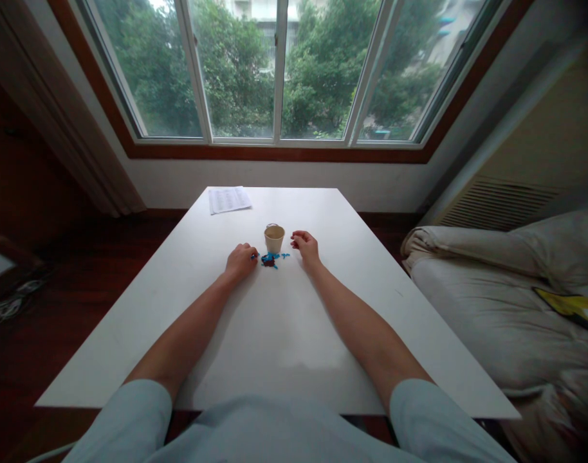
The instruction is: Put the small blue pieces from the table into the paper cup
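A small beige bucket (274,240) with a thin handle stands upright on the white table (284,334). Just in front of it lies a small heap of blue and dark reddish-brown pieces (269,260), too tiny to identify. My left hand (240,260) rests on the table left of the heap, fingers curled, with a bit of blue showing at the fingertips. To the right of the bucket, my right hand (306,245) is raised slightly with thumb and fingers pinched together. Whatever may be between them is too small to make out.
Printed paper sheets (229,199) lie at the table's far left corner. Beyond the table is a wall with a wide window (279,77). A padded beige sofa (487,308) stands along the right side, and cables (15,302) lie on the floor at left.
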Motion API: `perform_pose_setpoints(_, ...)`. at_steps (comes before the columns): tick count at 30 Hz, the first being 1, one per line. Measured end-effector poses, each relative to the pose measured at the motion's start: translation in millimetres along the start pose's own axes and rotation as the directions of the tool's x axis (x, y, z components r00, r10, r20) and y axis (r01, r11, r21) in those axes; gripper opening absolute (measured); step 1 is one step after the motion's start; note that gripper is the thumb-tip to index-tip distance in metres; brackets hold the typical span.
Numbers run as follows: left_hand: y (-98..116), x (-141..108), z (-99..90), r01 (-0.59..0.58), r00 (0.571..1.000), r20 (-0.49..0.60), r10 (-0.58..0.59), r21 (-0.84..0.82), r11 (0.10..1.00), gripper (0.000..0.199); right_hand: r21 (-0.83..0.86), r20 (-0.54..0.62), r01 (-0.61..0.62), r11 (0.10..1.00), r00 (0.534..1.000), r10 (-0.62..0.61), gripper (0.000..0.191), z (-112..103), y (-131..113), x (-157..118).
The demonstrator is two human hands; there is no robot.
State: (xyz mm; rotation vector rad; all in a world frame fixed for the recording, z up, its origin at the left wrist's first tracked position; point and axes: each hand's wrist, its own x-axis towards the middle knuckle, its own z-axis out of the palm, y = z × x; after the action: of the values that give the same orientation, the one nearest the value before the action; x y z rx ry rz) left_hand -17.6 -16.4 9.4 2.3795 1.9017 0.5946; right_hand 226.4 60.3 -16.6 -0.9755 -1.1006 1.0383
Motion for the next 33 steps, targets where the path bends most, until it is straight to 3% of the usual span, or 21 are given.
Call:
perform_pose_setpoints(7,1.3,1.0,0.6,-0.001,1.0,-0.014,0.001,-0.026,1.0,0.018,-0.009,0.047,0.049,0.999,0.998,-0.048,0.034,10.6,-25.3,-9.6)
perform_pose_setpoints(17,6.0,0.3,-3.3,-0.033,0.999,-0.025,0.033,-0.025,0.999,0.013,-0.023,0.236,0.088,0.996,0.968,-0.08,0.042,27.4,-43.3,-19.9)
perform_pose_setpoints(27,7.9,0.4,-2.1,0.007,0.998,-0.068,-0.016,-0.126,0.992,0.015,-0.129,0.131,0.159,0.979,0.981,-0.143,0.032,12.6,-31.4,-8.9)
perform_pose_setpoints(33,8.0,2.7,1.6,-0.037,0.995,-0.101,0.015,-0.225,0.974,0.023,-0.157,-0.007,0.065,0.985,0.998,-0.067,0.033,-3.2,-14.4,0.0)
